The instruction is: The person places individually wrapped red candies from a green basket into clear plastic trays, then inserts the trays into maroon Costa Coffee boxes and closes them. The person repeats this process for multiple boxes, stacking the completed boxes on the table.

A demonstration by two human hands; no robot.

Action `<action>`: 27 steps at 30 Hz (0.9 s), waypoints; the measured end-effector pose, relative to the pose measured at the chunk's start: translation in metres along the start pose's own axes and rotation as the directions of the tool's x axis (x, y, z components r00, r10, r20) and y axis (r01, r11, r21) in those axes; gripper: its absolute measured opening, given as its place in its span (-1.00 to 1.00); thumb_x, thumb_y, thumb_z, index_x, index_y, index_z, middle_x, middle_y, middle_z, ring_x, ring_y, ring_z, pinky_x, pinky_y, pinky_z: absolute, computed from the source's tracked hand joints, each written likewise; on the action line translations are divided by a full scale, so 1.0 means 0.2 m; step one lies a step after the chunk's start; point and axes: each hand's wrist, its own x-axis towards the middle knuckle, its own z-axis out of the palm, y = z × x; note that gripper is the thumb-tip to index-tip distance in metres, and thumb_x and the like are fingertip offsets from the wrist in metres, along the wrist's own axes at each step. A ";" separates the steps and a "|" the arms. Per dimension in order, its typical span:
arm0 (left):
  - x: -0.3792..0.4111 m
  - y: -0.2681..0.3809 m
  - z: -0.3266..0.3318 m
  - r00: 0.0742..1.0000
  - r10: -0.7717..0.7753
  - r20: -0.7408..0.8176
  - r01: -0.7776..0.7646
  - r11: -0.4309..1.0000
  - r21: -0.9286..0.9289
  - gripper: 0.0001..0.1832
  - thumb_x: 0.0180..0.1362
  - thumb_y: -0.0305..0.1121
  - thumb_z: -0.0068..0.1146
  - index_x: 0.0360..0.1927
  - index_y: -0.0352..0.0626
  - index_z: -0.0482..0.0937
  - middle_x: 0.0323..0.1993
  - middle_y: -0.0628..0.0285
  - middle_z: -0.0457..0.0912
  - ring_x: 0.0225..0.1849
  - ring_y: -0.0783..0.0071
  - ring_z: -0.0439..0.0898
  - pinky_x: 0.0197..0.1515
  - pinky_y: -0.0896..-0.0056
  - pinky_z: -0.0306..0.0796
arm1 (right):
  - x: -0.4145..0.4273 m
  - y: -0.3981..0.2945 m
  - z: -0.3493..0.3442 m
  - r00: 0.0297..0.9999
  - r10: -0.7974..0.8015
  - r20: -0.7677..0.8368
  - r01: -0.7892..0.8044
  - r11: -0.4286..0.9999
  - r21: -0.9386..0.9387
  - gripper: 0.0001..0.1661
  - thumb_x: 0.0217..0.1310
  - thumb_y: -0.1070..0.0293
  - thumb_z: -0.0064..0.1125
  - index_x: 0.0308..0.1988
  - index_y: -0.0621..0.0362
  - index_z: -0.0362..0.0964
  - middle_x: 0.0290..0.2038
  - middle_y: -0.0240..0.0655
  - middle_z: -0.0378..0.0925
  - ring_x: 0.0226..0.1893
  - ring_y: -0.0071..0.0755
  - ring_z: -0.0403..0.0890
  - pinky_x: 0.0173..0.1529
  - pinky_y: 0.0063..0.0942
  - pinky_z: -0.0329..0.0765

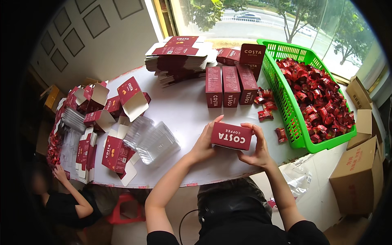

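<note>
Between my two hands is a dark red Costa Coffee carton [231, 136], its end panel facing up and closed. My left hand [204, 142] grips its left side, and my right hand [258, 145] holds the right side with fingertips and thumb. Beyond it three closed Costa cartons [231, 87] stand in a row. Several red-wrapped candies [265, 105] lie right of that row, beside a green plastic basket [306, 144] heaped with more candies [315, 98]. Clear plastic trays [159, 142] rest on the table left of my left hand.
A stack of flattened cartons [179, 61] sits at the back of the white table [180, 107]. Opened cartons [130, 98] crowd the left side. A co-worker's hand [60, 174] is at the far left, near a red stool [127, 211]. Cardboard boxes [355, 177] stand at right.
</note>
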 end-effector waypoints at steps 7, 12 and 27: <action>-0.01 -0.01 0.03 0.995 0.042 -0.089 -0.035 0.997 0.075 -0.11 0.07 -0.54 0.30 0.48 -0.07 0.14 0.23 0.05 0.35 0.31 0.08 0.35 0.39 0.13 0.27 | 0.22 -0.31 -0.11 0.954 0.136 0.268 -0.086 0.978 -0.190 0.11 -0.28 0.44 0.45 0.36 0.14 0.17 -0.02 -0.09 0.45 -0.08 -0.05 0.60 -0.01 -0.23 0.58; 0.00 -0.11 0.14 0.897 -0.087 -0.432 0.079 0.996 -0.036 -0.32 0.29 -0.55 -0.01 0.45 -0.32 0.05 0.31 -0.18 0.26 0.34 -0.03 0.34 0.36 0.08 0.28 | 0.28 -0.39 -0.04 0.934 0.296 0.200 -0.209 0.907 -0.366 -0.14 -0.25 0.41 0.44 0.14 0.35 0.29 -0.14 -0.09 0.42 -0.25 -0.11 0.64 -0.15 -0.24 0.64; -0.01 0.02 0.11 0.708 -0.050 -0.705 0.034 0.999 -0.036 0.13 0.17 -0.24 0.38 0.56 -0.19 -0.26 0.51 -0.25 -0.20 0.55 -0.26 -0.11 0.50 -0.10 0.01 | 0.22 -0.01 0.37 0.914 0.123 0.386 -0.054 0.981 -0.186 -0.19 0.07 0.28 0.35 0.26 0.32 0.22 0.10 0.00 0.44 0.09 0.11 0.50 0.15 -0.18 0.51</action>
